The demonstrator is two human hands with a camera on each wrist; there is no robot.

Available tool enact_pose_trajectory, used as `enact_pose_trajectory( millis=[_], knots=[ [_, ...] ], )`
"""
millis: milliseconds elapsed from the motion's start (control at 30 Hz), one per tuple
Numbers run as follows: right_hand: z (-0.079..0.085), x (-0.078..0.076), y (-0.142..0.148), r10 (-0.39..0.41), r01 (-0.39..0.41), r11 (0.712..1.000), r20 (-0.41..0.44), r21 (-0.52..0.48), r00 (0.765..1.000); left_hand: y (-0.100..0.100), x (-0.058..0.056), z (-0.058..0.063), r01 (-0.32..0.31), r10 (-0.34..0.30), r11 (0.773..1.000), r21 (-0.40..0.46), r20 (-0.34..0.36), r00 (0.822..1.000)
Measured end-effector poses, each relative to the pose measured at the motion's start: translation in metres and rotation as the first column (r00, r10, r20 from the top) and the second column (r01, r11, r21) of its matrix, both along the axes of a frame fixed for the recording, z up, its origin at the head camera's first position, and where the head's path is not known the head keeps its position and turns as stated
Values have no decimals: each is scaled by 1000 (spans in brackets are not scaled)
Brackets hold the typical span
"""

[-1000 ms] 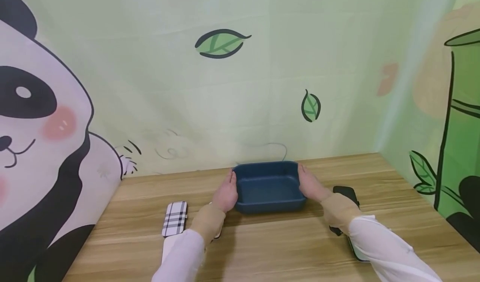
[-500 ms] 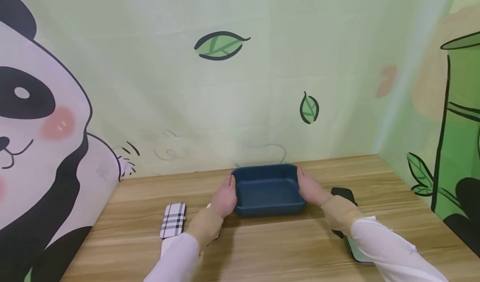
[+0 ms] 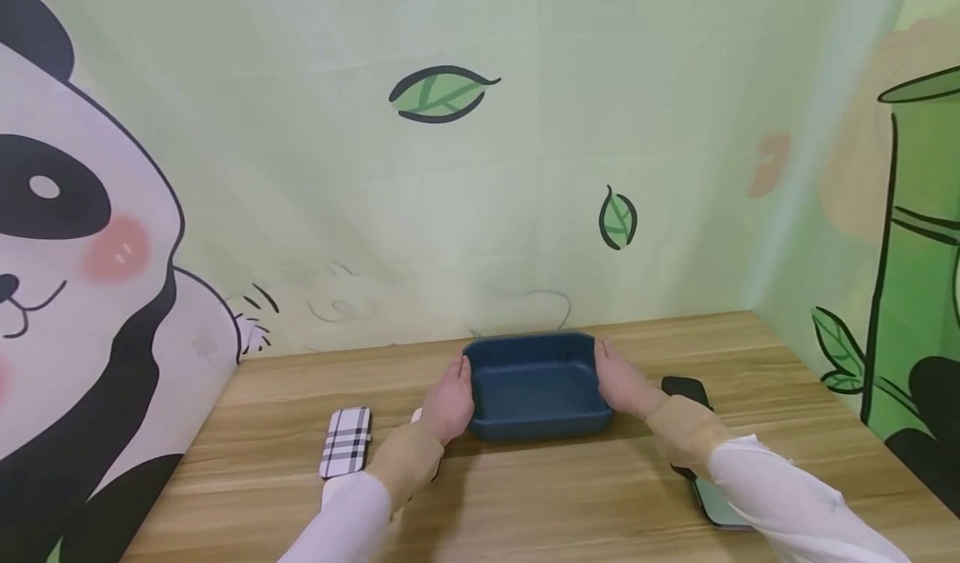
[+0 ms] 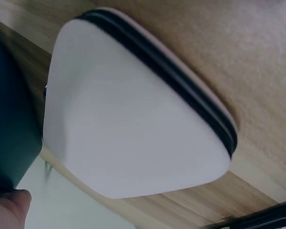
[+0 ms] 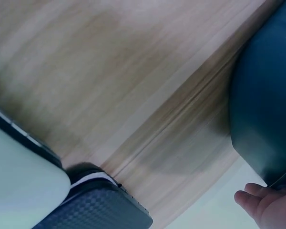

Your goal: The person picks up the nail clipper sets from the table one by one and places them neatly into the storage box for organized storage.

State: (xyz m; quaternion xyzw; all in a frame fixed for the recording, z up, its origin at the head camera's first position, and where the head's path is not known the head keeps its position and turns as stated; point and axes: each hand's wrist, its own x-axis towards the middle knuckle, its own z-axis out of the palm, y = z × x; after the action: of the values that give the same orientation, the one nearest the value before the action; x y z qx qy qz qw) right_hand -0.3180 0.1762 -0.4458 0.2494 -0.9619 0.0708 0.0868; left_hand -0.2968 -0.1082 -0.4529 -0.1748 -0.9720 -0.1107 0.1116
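A dark blue rectangular dish with rounded corners is held between two hands near the table's back edge. My left hand grips its left end, fingers pointing forward along the side. On the opposite end, my right hand holds the wall in the same way. The inside of the dish shows nothing in it. Each wrist view catches only some fingers at the dish's edge; those of the right hand look bent there. Whether the dish touches the table cannot be told.
Left of the dish lie a plaid case and white cases, one with a black zip-like band, partly hidden by my left arm. A black textured case and a pale green case lie under my right forearm. A printed cloth wall stands behind.
The dish and both hands appear slightly lower in the head view, mostly along with a small shift of the whole picture. The grip of both hands looks the same.
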Motion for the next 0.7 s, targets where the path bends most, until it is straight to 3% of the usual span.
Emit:
enact_pose_trajectory(
  millis=[233, 700],
  knots=[
    [0, 6, -1, 27, -22, 998, -75, 55, 997, -3, 4, 0, 12, -12, 1000, -6, -2, 1000],
    [-5, 10, 6, 71, -55, 991, -127, 125, 989, -2, 14, -1, 32, -32, 999, 2, -54, 998]
  ],
)
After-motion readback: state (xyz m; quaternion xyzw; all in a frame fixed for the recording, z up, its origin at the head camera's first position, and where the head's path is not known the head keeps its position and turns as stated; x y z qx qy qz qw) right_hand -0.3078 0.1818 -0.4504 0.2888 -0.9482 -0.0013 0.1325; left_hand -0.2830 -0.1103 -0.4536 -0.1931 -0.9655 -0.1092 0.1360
